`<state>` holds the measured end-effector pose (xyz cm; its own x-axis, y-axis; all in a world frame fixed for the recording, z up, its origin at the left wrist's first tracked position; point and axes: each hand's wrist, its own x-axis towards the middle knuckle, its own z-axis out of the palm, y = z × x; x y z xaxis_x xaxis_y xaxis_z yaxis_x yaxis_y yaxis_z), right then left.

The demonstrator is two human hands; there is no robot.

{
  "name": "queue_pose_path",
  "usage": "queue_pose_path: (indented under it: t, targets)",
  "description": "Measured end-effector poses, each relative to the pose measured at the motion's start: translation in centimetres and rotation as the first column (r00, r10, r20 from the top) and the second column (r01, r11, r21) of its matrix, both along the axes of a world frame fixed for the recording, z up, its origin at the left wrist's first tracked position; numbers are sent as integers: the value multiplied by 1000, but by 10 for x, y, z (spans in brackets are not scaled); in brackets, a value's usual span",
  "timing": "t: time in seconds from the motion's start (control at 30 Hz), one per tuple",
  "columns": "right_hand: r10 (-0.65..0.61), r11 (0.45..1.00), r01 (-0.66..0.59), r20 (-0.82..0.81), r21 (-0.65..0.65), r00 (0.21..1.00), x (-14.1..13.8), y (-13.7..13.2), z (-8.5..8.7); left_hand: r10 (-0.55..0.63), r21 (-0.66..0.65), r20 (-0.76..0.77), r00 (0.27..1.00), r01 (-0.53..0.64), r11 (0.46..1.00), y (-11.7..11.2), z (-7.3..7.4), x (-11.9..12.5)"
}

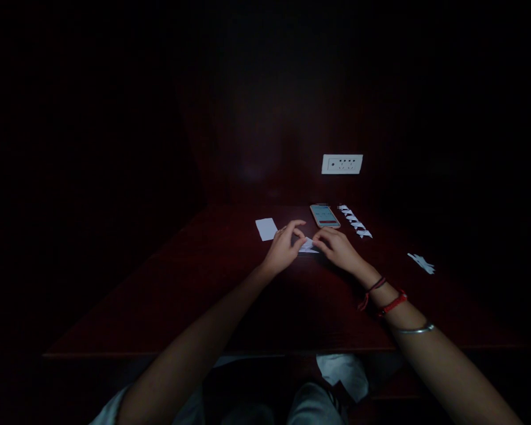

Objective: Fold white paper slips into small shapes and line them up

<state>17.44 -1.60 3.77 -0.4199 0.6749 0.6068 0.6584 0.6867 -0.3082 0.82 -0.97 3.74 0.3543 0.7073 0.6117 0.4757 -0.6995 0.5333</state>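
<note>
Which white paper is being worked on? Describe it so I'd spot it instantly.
On the dark red wooden table, find the orange-rimmed phone below the white wall socket plate. Just nearer, the left hand and right hand touch a small folded white paper piece. Unlike the flat white card beside it, it alone is touched.

Behind the right hand (338,248) sit red and dark cord bracelets (392,304) and, seemingly, a silver bangle (416,329).

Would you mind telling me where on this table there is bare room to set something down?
The table is bare left of the white sheet and left hand, and between the forearms toward the near edge. It is crowded around the folded paper, right hand, phone and row of folded pieces.
</note>
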Motion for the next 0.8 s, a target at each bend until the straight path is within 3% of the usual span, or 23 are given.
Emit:
queue_pose_path:
  t: [0.07,0.17,0.3,0.37,0.5,0.63,0.7,0.8]
  targets:
    - [-25,998,24,-16,-53,1000,2,4,-3,20,-49,-3,1000,-21,999,2,-3,-1]
    - [-78,971,65,-51,-232,996,8,13,-12,26,-74,-70,997,-31,997,6,-8,-4]
    - [-131,891,83,-78,-446,988,16,23,-25,-7,28,-259,966,15,999,8,-11,-8]
    - [-147,863,106,-46,-494,988,17,24,-29,-28,67,-362,932,56,996,8,-13,-8]
    - [-129,842,154,84,-517,988,15,21,-25,-90,80,-497,863,149,985,10,-18,-5]
    - [-161,875,187,96,-446,982,13,16,-17,-173,24,-565,807,226,974,14,-21,-3]
    - [-151,893,166,70,-418,986,14,15,-14,-198,5,-576,793,246,969,14,-21,-3]
    - [-41,888,82,100,-452,994,15,13,-13,-232,0,-581,780,285,959,13,-18,-2]
